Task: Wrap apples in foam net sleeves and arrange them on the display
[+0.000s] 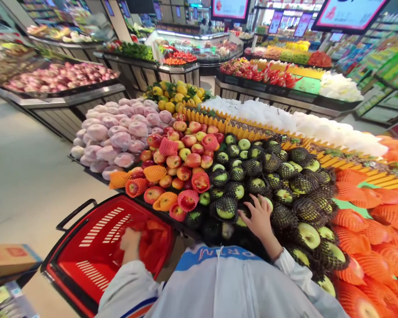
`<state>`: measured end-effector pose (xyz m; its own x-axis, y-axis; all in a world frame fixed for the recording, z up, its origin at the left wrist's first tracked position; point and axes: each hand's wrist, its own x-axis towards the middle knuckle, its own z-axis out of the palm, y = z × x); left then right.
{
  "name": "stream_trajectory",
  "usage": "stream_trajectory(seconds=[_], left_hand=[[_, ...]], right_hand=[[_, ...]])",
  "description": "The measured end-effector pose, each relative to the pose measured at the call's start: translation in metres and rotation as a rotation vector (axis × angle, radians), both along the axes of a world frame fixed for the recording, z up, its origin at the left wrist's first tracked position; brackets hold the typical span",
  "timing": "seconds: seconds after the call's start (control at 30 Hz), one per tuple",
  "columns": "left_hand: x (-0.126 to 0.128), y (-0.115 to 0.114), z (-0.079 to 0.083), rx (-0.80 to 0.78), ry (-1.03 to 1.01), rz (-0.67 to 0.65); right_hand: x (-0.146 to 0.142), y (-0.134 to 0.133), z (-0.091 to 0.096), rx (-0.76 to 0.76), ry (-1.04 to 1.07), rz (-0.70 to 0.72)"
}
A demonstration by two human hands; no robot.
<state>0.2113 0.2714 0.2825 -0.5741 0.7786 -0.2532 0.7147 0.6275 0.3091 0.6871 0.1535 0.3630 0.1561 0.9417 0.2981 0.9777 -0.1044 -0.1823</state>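
The right hand (pixel 260 217) lies, fingers spread, on netted green apples (pixel 225 208). The left hand (pixel 131 244) touches an orange bag (pixel 153 242) in the red basket (pixel 86 247); I cannot tell its grip.

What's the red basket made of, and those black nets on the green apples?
The red basket looks like hard, glossy plastic: moulded slots and a shine. The black nets look like soft foam mesh, matte and stretched over each apple.

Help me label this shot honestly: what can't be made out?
1. Head view: what the left hand grips in the red basket, an orange blur.
2. Head view: what lies under the right hand, covered by its palm.
3. Head view: cardboard box, cut by the left edge.
4. Head view: overhead signs, lettering too small.
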Motion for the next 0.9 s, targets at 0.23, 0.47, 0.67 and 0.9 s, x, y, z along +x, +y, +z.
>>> stream_trajectory(seconds=[0.23, 0.47, 0.67, 0.9], left_hand=[[0.035, 0.007, 0.086, 0.957, -0.035, 0.301], [0.203, -0.031, 0.109, 0.865, -0.796, -0.484], [0.278, -0.063, 0.105, 0.494, -1.021, -0.971], [0.28, -0.056, 0.097, 0.579, -0.923, -0.789]], right_hand=[[0.002, 0.001, 0.014, 0.329, 0.208, -0.016], [-0.013, 0.015, 0.026, 0.167, 0.869, 0.404], [-0.018, 0.015, 0.007, 0.094, 1.123, 0.295], [-0.012, 0.019, 0.008, 0.107, 1.232, 0.231]])
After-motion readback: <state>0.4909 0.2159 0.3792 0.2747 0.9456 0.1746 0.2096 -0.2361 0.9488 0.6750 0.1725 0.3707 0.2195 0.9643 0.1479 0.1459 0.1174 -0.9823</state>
